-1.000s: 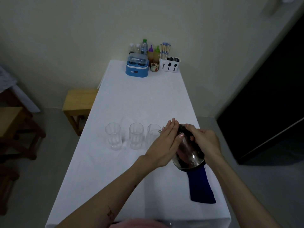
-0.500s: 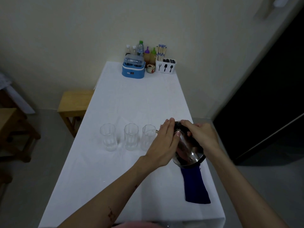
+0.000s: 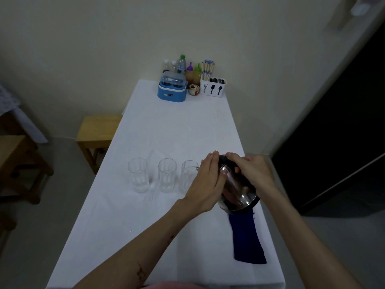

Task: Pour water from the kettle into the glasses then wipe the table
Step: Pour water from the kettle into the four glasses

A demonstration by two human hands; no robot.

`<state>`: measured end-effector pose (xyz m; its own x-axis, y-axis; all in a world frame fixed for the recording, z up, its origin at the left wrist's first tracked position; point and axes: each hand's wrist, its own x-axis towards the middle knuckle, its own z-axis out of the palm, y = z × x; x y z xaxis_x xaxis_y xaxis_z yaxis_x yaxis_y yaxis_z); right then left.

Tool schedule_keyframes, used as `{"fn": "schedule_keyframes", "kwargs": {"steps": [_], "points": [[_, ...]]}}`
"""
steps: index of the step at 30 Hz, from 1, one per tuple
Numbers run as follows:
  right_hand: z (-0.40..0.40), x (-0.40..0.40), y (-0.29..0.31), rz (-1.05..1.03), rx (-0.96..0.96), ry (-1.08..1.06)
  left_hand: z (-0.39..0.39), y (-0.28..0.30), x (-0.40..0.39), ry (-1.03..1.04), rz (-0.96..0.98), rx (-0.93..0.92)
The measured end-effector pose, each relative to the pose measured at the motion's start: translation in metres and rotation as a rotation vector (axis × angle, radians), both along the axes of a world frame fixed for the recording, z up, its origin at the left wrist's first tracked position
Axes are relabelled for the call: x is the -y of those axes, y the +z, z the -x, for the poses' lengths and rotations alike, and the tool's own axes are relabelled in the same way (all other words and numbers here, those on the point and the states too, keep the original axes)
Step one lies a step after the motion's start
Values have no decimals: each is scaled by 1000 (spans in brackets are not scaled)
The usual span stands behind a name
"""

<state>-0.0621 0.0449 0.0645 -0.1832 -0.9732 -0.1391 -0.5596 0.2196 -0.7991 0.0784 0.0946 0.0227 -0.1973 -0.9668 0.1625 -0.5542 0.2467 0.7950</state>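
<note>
Three clear glasses stand in a row on the white table (image 3: 145, 226): the left glass (image 3: 138, 177), the middle glass (image 3: 167, 176) and the right glass (image 3: 188, 178). A shiny steel kettle (image 3: 237, 195) is tilted left, its spout at the rim of the right glass. My right hand (image 3: 253, 172) grips the kettle's black handle from above. My left hand (image 3: 208, 184) lies flat against the kettle's left side, fingers together. A dark blue cloth (image 3: 246, 240) lies on the table under and behind the kettle.
At the far end of the table stand a blue box (image 3: 171, 89), several bottles (image 3: 181, 65), chopsticks and a white cutlery holder (image 3: 212, 88). A wooden stool (image 3: 98, 130) is left of the table, more wooden furniture (image 3: 16, 163) farther left. A dark doorway (image 3: 343, 142) is right.
The view has shifted a little. Both hands stay on the kettle, which remains tilted at the right glass.
</note>
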Motion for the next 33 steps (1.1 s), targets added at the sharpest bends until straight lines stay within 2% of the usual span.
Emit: {"fn": "schedule_keyframes", "kwargs": {"steps": [13,23,27,33], "points": [[0,4,1,-23,-9,18,-4,1,2,-1,-97,-55],[-1,9,1,-34,-14,39,-4,1,5,12,-76,-24],[0,9,0,-35,-21,61,-5,0,5,-19,-23,44],[0,11,-1,-13,-16,73,-5,1,9,-9,-56,16]]}}
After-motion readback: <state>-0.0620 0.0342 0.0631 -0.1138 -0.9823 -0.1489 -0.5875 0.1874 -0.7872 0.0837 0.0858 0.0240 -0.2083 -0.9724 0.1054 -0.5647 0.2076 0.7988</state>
